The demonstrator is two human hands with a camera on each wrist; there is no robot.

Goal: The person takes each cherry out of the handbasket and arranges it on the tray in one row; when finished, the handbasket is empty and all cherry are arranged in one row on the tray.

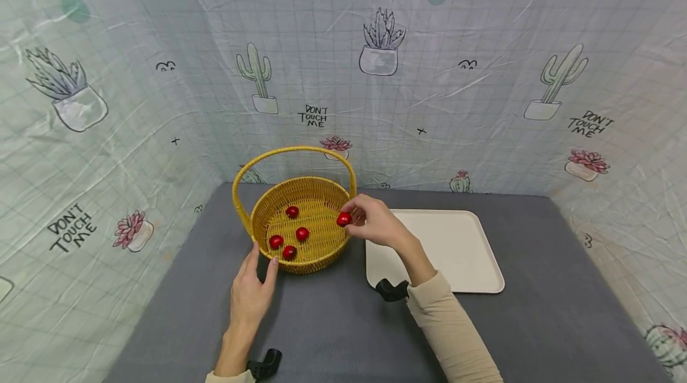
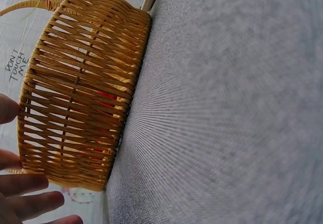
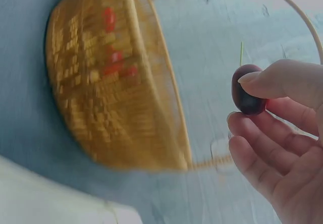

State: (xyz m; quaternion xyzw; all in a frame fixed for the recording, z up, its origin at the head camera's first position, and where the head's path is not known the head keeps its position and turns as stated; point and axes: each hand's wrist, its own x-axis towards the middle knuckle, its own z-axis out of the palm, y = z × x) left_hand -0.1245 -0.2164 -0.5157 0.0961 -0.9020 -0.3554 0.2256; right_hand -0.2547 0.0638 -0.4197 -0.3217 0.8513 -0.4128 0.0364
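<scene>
My right hand pinches a dark red cherry between thumb and fingers, above the right rim of the yellow wicker basket. A thin green stem sticks up from this cherry in the right wrist view. Inside the basket lie several more red cherries, spread over its left and middle floor. My left hand touches the basket's near left rim with thumb and fingertips, its fingers fairly straight. Through the weave, the left wrist view gives only red glimpses of the cherries.
A white rectangular tray lies right of the basket on the grey tabletop, partly hidden by my right hand and forearm. The basket's tall handle arches over it. Behind the table hangs a printed cloth.
</scene>
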